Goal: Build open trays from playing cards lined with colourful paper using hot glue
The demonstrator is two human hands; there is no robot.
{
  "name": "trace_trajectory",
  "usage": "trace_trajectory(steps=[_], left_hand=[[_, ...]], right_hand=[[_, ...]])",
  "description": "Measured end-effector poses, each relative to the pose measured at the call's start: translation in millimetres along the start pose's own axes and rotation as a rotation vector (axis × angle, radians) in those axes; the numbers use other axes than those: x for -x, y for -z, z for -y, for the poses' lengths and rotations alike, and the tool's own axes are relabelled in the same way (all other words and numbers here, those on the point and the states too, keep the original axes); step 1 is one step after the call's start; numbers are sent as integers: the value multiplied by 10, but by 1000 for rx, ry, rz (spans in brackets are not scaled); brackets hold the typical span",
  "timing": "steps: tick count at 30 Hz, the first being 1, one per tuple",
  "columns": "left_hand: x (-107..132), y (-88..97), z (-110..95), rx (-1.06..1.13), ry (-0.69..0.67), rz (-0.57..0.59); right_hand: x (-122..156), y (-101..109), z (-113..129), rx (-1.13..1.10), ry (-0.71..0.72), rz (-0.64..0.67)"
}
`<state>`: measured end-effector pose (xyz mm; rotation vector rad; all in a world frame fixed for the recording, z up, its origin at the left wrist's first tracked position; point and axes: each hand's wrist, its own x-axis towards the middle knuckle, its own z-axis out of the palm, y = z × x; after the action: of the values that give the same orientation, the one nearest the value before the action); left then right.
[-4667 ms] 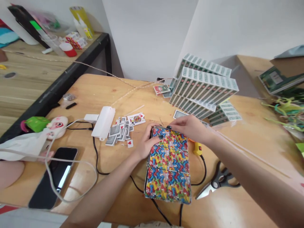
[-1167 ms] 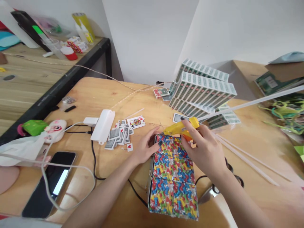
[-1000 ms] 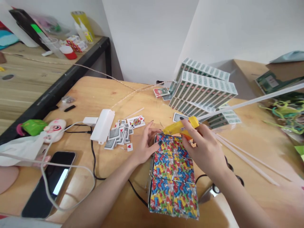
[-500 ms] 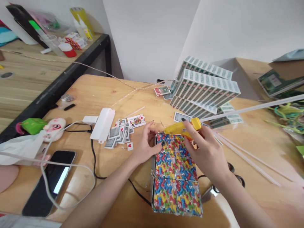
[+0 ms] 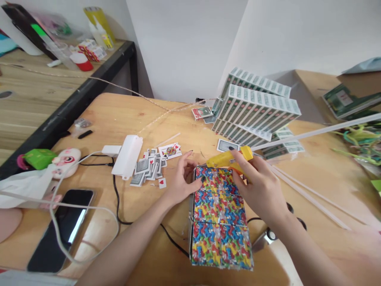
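My right hand (image 5: 262,184) is closed round a yellow hot glue gun (image 5: 220,158), its nozzle pointing left along the far edge of a box (image 5: 220,210) covered in brightly patterned cards. A long white glue stick (image 5: 318,132) sticks out of the gun's back end. With its thumb on top and fingers at the side, my left hand (image 5: 182,182) grips the box's far left corner, close to the nozzle. The fingers' undersides and the nozzle's very tip are hard to make out. Scissors (image 5: 270,235) lie partly under my right forearm.
Stacked card boxes (image 5: 262,107) stand behind the gun. Loose cut cards (image 5: 149,169) and a white power strip (image 5: 127,157) lie left of my hand. A phone (image 5: 64,230) and looping cables are at the left; more glue sticks (image 5: 309,198) lie right.
The view has shifted slightly. Both hands keep their grips, and the glue gun stays at the box's far edge with hardly any movement.
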<state>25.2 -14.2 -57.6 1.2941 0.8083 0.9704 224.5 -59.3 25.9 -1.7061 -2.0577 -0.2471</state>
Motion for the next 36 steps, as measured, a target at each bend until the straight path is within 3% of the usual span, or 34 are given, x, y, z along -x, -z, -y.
trace_trajectory(steps=[12, 28, 36], left_hand=[[-2, -12, -39, -2, 8, -25], [-19, 13, -63, 80, 162, 38], [-25, 14, -66, 79, 161, 36]], right_hand=[[58, 9, -59, -32, -52, 28], [130, 17, -121, -58, -79, 31], [146, 40, -125, -59, -94, 28]])
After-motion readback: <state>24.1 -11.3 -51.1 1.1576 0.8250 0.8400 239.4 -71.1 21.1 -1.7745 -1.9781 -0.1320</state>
